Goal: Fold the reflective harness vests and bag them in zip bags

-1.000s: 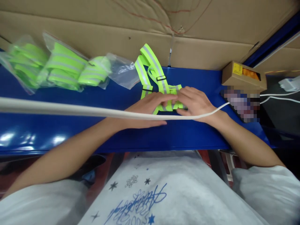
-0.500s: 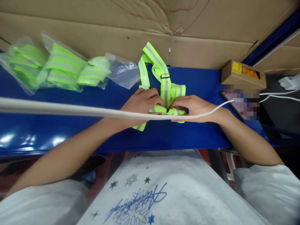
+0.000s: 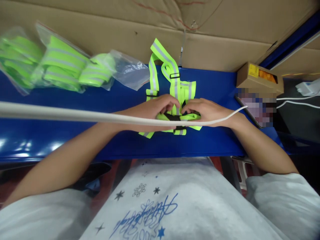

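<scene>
A reflective harness (image 3: 176, 87) of neon-yellow straps with grey stripes lies on the blue table, its loops reaching to the cardboard backing. Black slider buckles sit on two of its straps. My left hand (image 3: 160, 108) curls around a strap from the left, fingers bent inward. From the right, my right hand (image 3: 207, 111) grips the strap's other side, thumb and fingers closed on it. Between the hands shows a black piece (image 3: 175, 117), probably a buckle, partly covered by a white cable (image 3: 100, 115) crossing in front of the camera.
On the left lie several clear bags (image 3: 63, 65) of folded neon straps, with a flat plastic bag (image 3: 131, 71) beside them. To the right are a small cardboard box (image 3: 260, 80), a phone (image 3: 255, 110) and white cables. Cardboard (image 3: 212, 53) lines the table's back.
My hands have shifted slightly, and the black piece between them now shows more. A buckle on the left strap has come into view. The camera view has moved a little.
</scene>
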